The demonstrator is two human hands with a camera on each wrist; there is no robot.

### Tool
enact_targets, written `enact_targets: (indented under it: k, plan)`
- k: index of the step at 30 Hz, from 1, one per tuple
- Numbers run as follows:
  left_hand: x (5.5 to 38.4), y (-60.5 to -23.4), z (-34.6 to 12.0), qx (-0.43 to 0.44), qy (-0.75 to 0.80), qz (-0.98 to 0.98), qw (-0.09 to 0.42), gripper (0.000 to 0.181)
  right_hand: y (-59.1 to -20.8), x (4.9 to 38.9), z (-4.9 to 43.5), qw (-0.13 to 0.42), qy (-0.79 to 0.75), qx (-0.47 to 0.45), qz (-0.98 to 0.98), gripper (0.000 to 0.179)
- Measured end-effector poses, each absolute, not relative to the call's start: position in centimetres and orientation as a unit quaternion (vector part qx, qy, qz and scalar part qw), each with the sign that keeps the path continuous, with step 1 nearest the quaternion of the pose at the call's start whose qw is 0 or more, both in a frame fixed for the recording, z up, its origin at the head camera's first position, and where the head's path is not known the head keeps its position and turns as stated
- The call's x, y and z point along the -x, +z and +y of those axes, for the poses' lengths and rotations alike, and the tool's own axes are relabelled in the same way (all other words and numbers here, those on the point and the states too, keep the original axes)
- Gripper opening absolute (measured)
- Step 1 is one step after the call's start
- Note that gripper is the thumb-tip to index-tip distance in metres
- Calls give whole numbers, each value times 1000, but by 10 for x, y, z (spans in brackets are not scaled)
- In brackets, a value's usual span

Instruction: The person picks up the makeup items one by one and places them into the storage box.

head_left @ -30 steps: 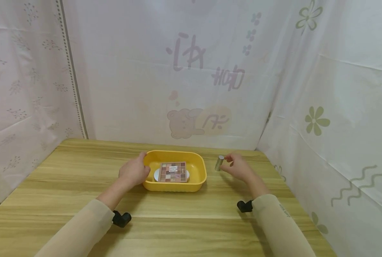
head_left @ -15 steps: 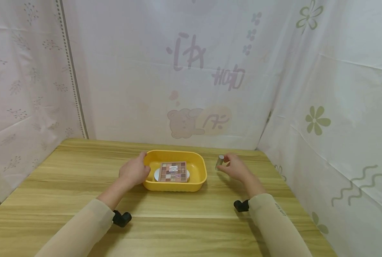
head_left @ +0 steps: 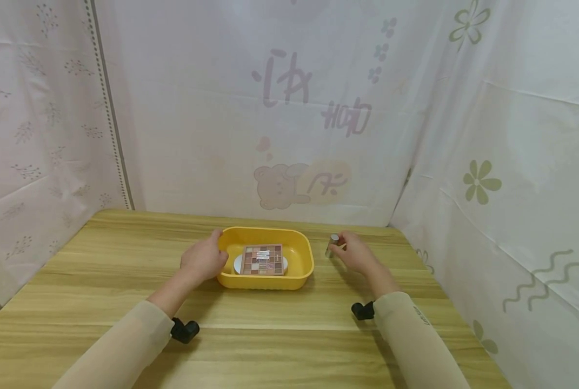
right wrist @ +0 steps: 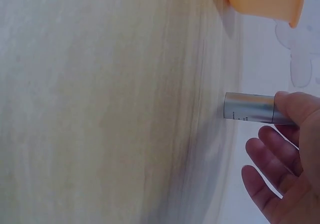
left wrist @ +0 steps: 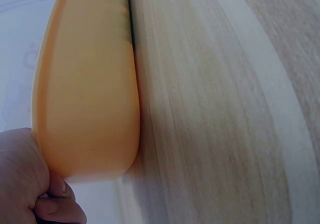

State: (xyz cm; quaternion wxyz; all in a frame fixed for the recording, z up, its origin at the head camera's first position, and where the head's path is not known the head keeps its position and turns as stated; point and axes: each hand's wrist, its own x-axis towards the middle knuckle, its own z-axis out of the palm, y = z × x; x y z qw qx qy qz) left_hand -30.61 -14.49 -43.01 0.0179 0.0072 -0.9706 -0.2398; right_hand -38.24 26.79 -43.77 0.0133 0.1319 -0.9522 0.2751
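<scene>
In the head view, my left hand [head_left: 203, 260] grips the left rim of a yellow plastic basket [head_left: 299, 258]. The left wrist view shows the thumb and curled fingers at the end wall of that basket [left wrist: 90, 88]. Inside lies an eyeshadow palette [head_left: 261, 260], resting over a white rounded item [head_left: 238, 265] that it mostly covers. To the right of the basket, my right hand [head_left: 359, 254] pinches a silver lipstick tube [right wrist: 248, 107] near its upper end between thumb and forefinger. The tube is nearly upright, its lower end close to the tabletop; the other fingers are spread loosely.
The wood-grain table [head_left: 270, 346] carries the basket. A patterned white curtain [head_left: 197, 135] hangs behind the table's far edge, and another curtain [head_left: 513, 189] stands along the right side. Black camera mounts [head_left: 186, 331] sit at both wrists.
My right thumb and forefinger have come together on the lipstick tube, and the right forearm has shifted slightly left. The left hand and the basket have stayed in place.
</scene>
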Motion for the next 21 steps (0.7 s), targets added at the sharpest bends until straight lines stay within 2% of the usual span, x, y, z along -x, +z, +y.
enact_targets:
  k: [21]
  plan:
    - [306, -431, -144, -6, -241, -970, 21, 66, -440, 382, 267, 29, 266, -117, -956, 26]
